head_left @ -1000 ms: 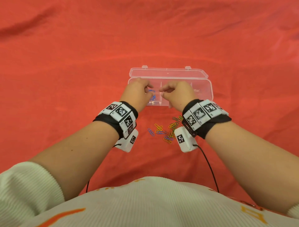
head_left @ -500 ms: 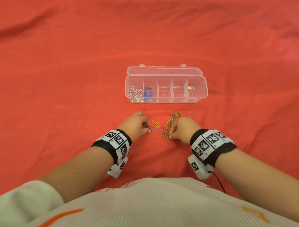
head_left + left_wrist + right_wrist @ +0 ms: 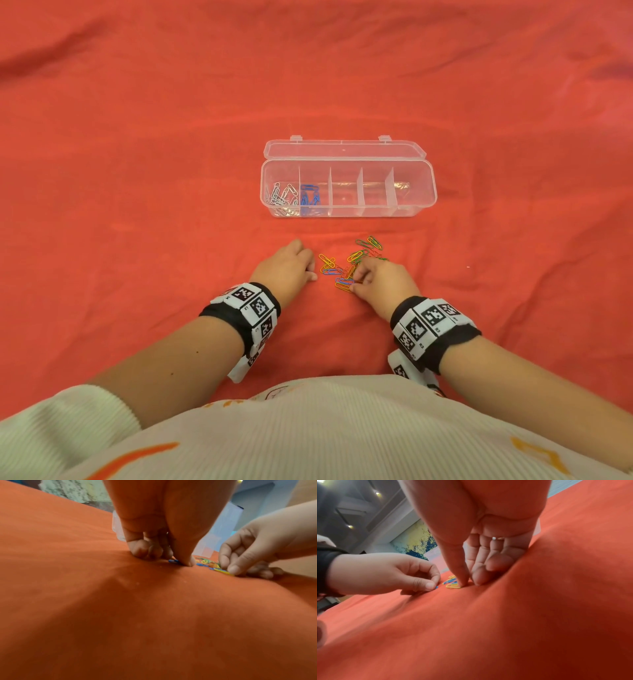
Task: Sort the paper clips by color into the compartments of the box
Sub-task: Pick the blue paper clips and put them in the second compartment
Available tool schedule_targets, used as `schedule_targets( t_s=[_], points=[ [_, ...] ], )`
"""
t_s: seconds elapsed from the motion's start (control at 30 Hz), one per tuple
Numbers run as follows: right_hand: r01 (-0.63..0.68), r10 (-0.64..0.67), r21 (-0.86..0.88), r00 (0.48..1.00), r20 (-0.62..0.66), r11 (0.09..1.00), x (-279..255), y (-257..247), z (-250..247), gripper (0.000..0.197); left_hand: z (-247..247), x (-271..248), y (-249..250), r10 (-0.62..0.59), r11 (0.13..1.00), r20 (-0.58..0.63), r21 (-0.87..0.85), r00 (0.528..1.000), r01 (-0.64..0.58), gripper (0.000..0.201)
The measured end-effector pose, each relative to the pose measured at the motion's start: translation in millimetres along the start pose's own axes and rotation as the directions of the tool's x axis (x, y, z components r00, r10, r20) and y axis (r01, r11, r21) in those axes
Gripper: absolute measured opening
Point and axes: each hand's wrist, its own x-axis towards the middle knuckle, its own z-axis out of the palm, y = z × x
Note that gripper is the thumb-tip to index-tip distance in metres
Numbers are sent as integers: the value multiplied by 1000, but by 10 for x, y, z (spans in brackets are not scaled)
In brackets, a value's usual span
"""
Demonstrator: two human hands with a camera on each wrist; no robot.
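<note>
A clear plastic box (image 3: 428, 192) lies open on the red cloth, with silver clips (image 3: 282, 198) in its leftmost compartment and blue clips (image 3: 310, 198) in the one beside it. The other compartments look bare. A loose pile of coloured paper clips (image 3: 346, 270) lies in front of the box, between my hands. At the pile's left edge my left hand (image 3: 311, 270) is curled, pinching a blue clip (image 3: 173, 561) against the cloth. My right hand (image 3: 354, 286) is down at the pile's near right edge, with thumb and forefinger pinching a yellow clip (image 3: 453, 586).
The box lid (image 3: 342, 149) lies flat behind the box. Red cloth (image 3: 137, 205) covers the whole surface, with folds at the far corners. My cream sleeves and jumper fill the bottom of the head view.
A second ago both hands were over the box. They have come back to the pile, and their fingers have now closed on clips lying on the cloth.
</note>
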Motion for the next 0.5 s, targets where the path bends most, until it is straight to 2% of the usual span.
schedule_targets(
  t_s=[0.07, 0.2, 0.3, 0.4, 0.5],
  points=[
    [28, -28, 15, 1000, -7, 999, -13, 31, 11, 5, 2, -16, 10, 19, 997, 13, 69, 1000, -20, 20],
    [64, -64, -2, 998, -10, 998, -7, 38, 10, 8, -17, -14, 59, 40, 982, 86, 178, 995, -55, 22],
    [75, -74, -33, 997, 25, 997, 21, 19, -13, 7, -19, -11, 119, 80, 997, 119, 4, 990, -81, 17],
    [85, -80, -93, 995, 52, 992, 23, -6, -32, 7, -18, 0, 183, 84, 985, 58, -153, 995, -74, 23],
    [88, -83, -125, 996, 42, 988, 11, -26, -26, 5, -9, 25, 225, 45, 976, 23, -216, 999, -39, 25]
  ],
)
